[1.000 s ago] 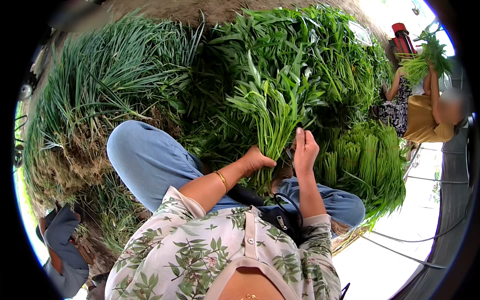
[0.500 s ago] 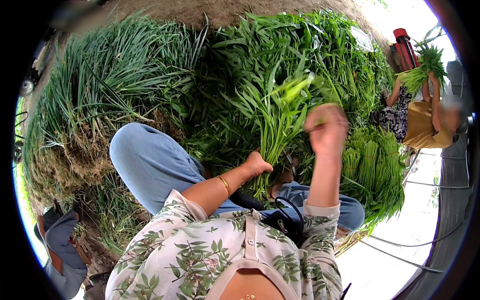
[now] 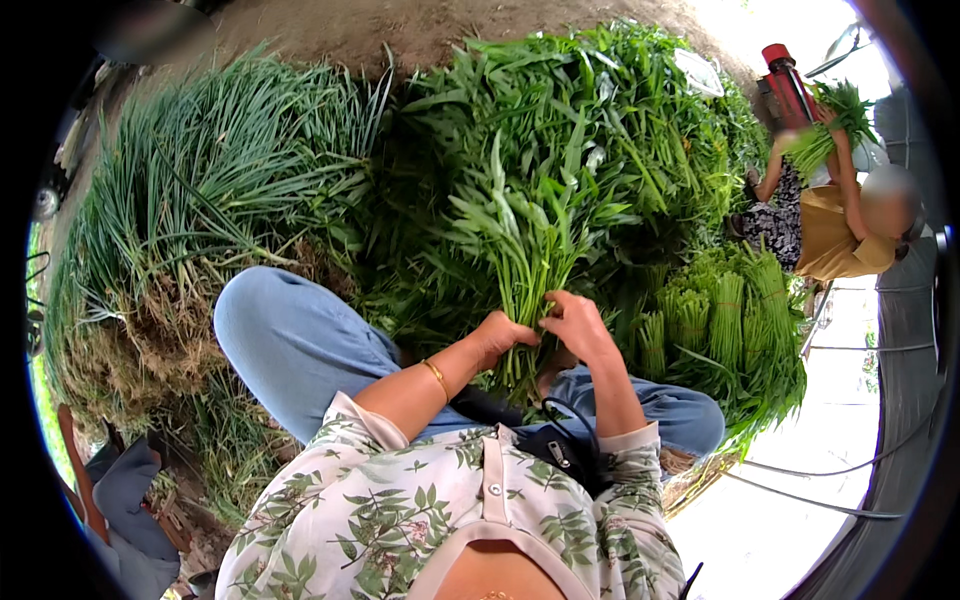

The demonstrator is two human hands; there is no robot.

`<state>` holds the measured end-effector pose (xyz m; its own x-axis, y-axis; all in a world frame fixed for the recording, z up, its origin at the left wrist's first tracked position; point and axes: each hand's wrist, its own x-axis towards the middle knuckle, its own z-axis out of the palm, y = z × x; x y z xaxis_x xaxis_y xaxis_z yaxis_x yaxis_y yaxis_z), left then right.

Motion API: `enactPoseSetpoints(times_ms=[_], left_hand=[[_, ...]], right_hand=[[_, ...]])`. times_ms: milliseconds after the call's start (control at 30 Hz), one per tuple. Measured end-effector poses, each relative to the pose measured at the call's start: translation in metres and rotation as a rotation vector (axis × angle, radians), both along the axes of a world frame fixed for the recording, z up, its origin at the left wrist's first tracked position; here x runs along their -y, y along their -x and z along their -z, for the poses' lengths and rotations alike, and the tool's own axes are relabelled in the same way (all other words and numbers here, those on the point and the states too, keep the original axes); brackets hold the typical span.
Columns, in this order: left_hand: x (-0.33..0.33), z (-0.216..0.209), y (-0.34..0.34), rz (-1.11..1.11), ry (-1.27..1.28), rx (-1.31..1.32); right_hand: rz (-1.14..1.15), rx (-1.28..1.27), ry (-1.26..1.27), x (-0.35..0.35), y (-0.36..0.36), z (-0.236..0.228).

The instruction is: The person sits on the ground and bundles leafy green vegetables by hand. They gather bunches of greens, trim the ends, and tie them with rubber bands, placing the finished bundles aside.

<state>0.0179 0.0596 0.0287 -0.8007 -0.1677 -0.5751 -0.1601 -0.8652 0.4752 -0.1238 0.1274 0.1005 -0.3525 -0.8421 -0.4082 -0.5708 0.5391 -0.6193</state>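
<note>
In front of my lap, a bunch of water spinach (image 3: 522,270) stands with its leaves pointing away from me and its cut stem ends toward my lap. My left hand (image 3: 503,336) is closed round the lower stems, with a gold bangle (image 3: 436,374) on that wrist. From the right side, my right hand (image 3: 580,326) pinches at the bunch's edge, just above the left hand; its fingertips are bent against the stems. Behind the bunch spreads a large heap of loose water spinach (image 3: 660,130).
Spring onions with roots (image 3: 220,170) are piled at the left. Tied water spinach bundles (image 3: 728,315) stand right of my knee. At the far right another person (image 3: 845,235) holds up greens near a red cylinder (image 3: 786,85). A grey-clothed person (image 3: 130,500) sits at lower left.
My right hand has come down from above the heap to the bunch and now pinches its edge. The left hand keeps its hold on the stems.
</note>
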Motion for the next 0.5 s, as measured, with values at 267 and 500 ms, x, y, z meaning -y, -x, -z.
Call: enactPoseSetpoints(times_ms=[267, 500], left_hand=[[-0.003, -0.011, 0.0, -0.028, 0.283, 0.011], [-0.008, 0.005, 0.001, -0.057, 0.506, 0.021]], right_hand=[[0.566, -0.479, 0.607, -0.009, 0.062, 0.002], [0.761, 0.245, 0.461, 0.005, 0.044, -0.007]])
